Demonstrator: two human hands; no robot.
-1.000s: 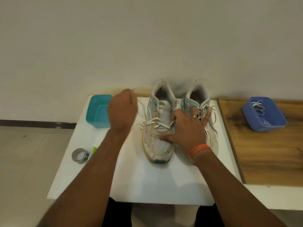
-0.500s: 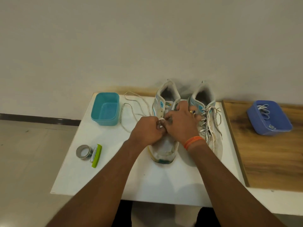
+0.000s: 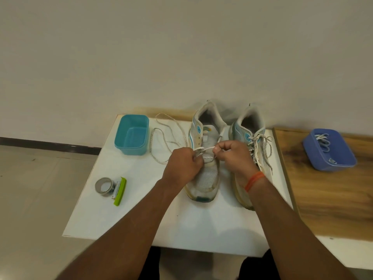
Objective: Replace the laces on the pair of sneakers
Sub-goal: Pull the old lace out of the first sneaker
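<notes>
Unlacing left sneaker (image 3: 203,158) on white table (image 3: 129,215); old lace (image 3: 167,136) mostly out, slack trailing toward teal tub (image 3: 132,134). Left hand (image 3: 184,164) and right hand (image 3: 232,156) each pinched lace at lowest eyelets. Right sneaker (image 3: 252,146) fully laced. Fresh laces (image 3: 324,140) lay in blue tub (image 3: 331,150). Next, judged: draw last crossing free without snagging.

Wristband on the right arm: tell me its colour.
Orange. The wristband shows clearly in the head view, just behind the right hand.
</notes>
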